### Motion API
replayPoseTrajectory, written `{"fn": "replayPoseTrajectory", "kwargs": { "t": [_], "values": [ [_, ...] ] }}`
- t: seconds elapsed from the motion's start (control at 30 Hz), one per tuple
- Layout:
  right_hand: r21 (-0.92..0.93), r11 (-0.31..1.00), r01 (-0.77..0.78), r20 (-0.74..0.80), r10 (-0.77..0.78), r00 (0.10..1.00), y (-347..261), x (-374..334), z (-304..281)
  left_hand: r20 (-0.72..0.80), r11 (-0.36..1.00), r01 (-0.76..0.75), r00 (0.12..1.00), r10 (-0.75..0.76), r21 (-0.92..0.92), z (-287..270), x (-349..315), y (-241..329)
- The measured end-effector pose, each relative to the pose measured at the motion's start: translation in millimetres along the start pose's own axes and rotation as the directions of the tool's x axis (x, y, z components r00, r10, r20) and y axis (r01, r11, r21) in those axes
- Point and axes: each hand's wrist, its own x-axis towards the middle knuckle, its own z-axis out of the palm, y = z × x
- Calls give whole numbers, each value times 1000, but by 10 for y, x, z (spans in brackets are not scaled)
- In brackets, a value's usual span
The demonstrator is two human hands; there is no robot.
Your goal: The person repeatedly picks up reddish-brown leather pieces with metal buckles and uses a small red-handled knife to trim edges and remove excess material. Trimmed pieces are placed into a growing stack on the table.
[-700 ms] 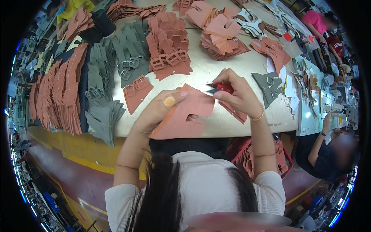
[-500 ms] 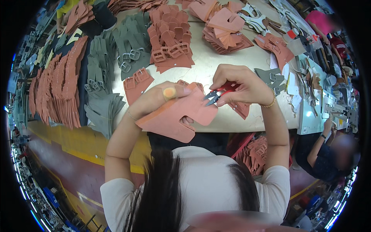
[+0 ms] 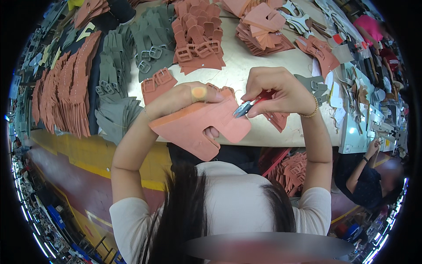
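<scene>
My left hand grips a salmon-coloured leather piece with a notched cut-out, held up over the table's near edge. One fingertip shows through the cut-out; the other fingers are mostly hidden behind the leather. In my right hand is a pair of red-handled thread snips, its dark blades closed together at the leather's right edge. Whether a thread lies between the blades is too small to tell. Below my right hand lies another salmon leather piece, and a buckled salmon piece is beside my left wrist.
Stacks of buckled salmon straps and grey-green straps cover the table's far and left parts. Flat salmon pieces are piled at the back right. A red crate with leather parts stands below the edge. Another person works at the right.
The blades of the snips have gone from spread to closed. My left hand and the leather have shifted slightly, and the whole view has tilted a little.
</scene>
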Motion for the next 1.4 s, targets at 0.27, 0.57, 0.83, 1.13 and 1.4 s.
{"fn": "replayPoseTrajectory", "kwargs": {
  "t": [0.27, 0.57, 0.83, 1.13, 1.4],
  "values": [
    [-55, 998, 4, 15, -3, 1000, 29, 22, -5, 145, 986, -157, 976, 162, -49, -47, 81, -87],
    [-78, 992, -94, -368, 59, 928, -37, -119, -16, 165, 738, 61, 984, 70, -672, -53, 302, -166],
    [-55, 996, -71, -296, 52, 954, 46, -147, 108, 81, 925, -191, 970, 229, -329, -40, 174, -116],
    [36, 998, -59, -131, 63, 989, 78, 1, 145, 115, 979, -126, 983, 145, -162, -23, 195, 70],
    [102, 993, -55, -114, 66, 991, 145, 15, 213, 134, 992, -120, 983, 125, -49, -68, 273, 112]
  ]
}}
